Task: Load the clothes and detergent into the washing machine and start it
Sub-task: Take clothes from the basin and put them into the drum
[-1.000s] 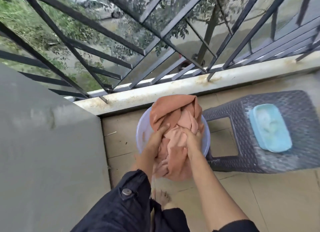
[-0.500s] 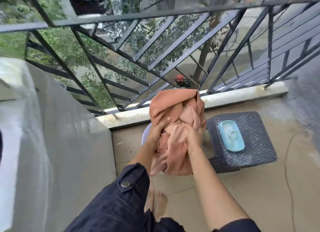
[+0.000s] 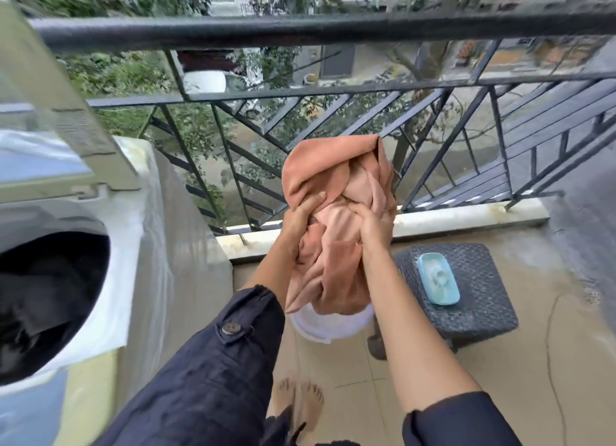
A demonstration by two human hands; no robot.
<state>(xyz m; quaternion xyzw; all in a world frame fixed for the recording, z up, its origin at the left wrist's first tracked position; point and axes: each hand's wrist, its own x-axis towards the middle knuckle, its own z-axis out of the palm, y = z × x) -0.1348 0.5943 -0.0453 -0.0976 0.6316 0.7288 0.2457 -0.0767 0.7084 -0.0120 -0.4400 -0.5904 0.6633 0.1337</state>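
Note:
A bundle of orange and peach clothes (image 3: 336, 179) hangs in the air in front of the balcony railing. My left hand (image 3: 301, 214) grips its left side and my right hand (image 3: 375, 224) grips its right side. Below the bundle a white plastic basin (image 3: 330, 327) stands on the tiled floor, mostly hidden by the cloth. At the left the top-loading washing machine (image 3: 133, 245) stands with its lid (image 3: 50, 119) raised. Its drum opening (image 3: 50, 295) shows dark clothes inside. A light blue container (image 3: 438, 278) with white powder lies on a dark woven stool.
The dark woven plastic stool (image 3: 480, 309) stands to the right of the basin. A black metal railing (image 3: 333, 32) and a low white curb (image 3: 450, 217) close off the balcony ahead. My bare feet (image 3: 300, 402) are on the beige tiles.
Both hands have lifted the clothes bundle up out of the basin to railing height. My view has risen and turned left, bringing the open washing machine into sight.

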